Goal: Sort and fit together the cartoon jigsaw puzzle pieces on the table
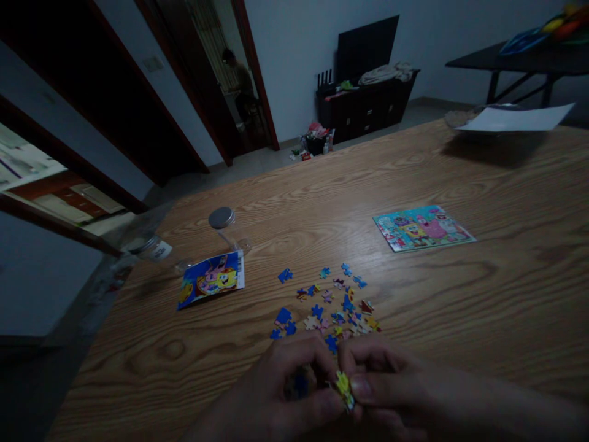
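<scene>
The puzzle pieces point(331, 307) are light, stiff bits of thin card: easy to lift but small enough to slip, so they are best pinched by the edges between fingertip and thumb, sparing the tabs. The right hand point(391, 383) is nearly closed, its fingertips pinching a yellow piece point(343, 390). The left hand point(271, 399) curls just beside it around a dark blue piece point(299, 385), dim in shadow. The loose pieces lie in a scattered heap on the tabletop point(483, 294) ahead of the hands, between a printed packet point(210, 279) and a picture card point(421, 228), with a glass jar point(229, 232) beyond the packet.
</scene>
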`<state>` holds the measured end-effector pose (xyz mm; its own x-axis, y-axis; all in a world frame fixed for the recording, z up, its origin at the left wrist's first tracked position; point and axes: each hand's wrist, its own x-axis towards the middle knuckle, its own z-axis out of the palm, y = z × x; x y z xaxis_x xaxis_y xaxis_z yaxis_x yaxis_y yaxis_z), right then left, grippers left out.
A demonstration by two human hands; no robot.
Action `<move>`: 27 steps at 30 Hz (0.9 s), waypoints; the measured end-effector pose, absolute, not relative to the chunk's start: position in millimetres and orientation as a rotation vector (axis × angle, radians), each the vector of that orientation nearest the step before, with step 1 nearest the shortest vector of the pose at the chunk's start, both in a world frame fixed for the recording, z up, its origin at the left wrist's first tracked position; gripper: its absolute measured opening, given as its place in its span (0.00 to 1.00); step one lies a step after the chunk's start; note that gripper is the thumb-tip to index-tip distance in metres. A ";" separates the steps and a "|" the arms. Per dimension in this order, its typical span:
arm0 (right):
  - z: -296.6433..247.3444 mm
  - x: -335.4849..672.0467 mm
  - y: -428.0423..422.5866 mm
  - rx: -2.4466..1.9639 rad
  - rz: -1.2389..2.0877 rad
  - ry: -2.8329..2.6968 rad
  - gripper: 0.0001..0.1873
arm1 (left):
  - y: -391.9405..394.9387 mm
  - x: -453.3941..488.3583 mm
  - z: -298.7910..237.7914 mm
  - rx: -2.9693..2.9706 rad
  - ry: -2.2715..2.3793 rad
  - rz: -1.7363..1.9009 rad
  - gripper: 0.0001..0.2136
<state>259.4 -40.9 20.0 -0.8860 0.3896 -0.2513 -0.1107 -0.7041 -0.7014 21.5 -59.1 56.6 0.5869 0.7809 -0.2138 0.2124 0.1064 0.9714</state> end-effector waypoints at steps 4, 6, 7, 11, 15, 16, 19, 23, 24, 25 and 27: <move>32.8 264.2 -40.5 -0.766 2.248 -1.440 0.19 | -57.3 17.3 58.8 1.458 0.936 0.460 0.12; 41.4 267.3 -38.1 -0.850 1.996 -1.663 0.19 | -55.3 16.2 59.0 1.452 0.954 0.422 0.12; 44.9 269.1 -36.2 -0.867 1.900 -1.733 0.20 | -54.6 16.2 58.9 1.435 0.938 0.394 0.12; 50.2 276.3 -24.8 -0.921 1.716 -1.786 0.24 | -55.3 19.4 57.6 1.363 0.895 0.301 0.13; 45.2 279.2 -16.9 -0.912 1.674 -1.851 0.26 | -56.1 21.1 56.9 1.452 1.016 0.349 0.11; 43.5 278.5 -17.0 -0.899 1.652 -1.886 0.25 | -55.3 20.7 56.8 1.484 1.036 0.361 0.09; 38.1 274.5 -20.9 -0.839 1.501 -2.063 0.18 | -51.3 19.1 55.4 1.511 1.044 0.421 0.09; 30.5 272.0 -18.5 -0.873 1.159 -2.253 0.13 | -43.2 16.4 49.1 1.561 1.085 0.488 0.09; 28.3 273.0 -13.8 -0.904 1.092 -2.262 0.14 | -40.2 15.1 47.5 1.620 1.124 0.507 0.08; 26.2 274.7 -7.2 -0.935 1.037 -2.264 0.15 | -36.5 13.2 46.1 1.694 1.171 0.532 0.08; 22.2 279.8 10.4 -1.013 0.937 -2.247 0.16 | -27.2 7.7 43.5 1.826 1.263 0.580 0.10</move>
<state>279.8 10.4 22.2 -0.5984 0.7858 0.1562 0.4420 0.4864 -0.7537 7.7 -27.2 43.5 0.3900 0.9175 -0.0780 0.5384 -0.1586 0.8276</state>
